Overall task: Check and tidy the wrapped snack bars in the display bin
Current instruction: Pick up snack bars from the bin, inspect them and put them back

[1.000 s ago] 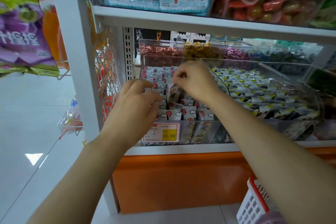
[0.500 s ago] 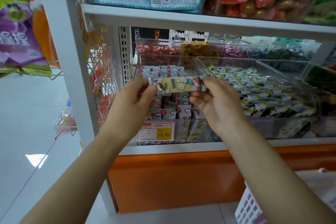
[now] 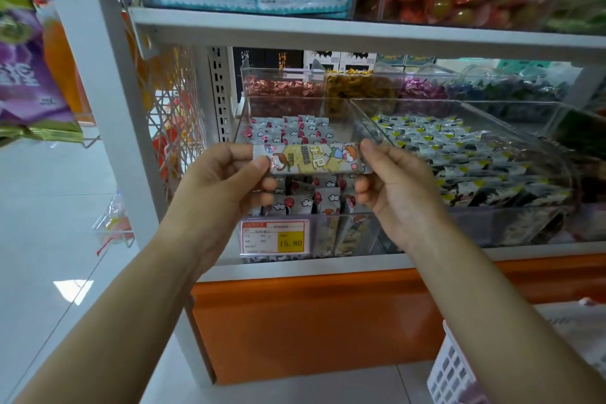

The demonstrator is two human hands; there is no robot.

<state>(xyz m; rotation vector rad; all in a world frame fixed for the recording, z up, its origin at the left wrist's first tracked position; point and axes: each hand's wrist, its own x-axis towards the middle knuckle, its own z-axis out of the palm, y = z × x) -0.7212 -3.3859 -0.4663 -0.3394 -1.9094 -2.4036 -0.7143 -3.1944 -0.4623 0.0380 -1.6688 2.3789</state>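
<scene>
Clear display bin (image 3: 295, 98) with price tag (image 3: 274, 237) stands behind. Snack bar (image 3: 311, 159) axis runs level, left-right; left hand (image 3: 223, 187) and right hand (image 3: 400, 187) pinch its ends.

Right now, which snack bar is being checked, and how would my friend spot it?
Find the white metal shelf, then its leftmost clear plastic bin with the red-and-yellow price tag. Above it, the left grip and right grip pinch one long wrapped snack bar by its ends. Unlike the bars packed upright below, it lies sideways, showing its yellow cartoon front.
</scene>
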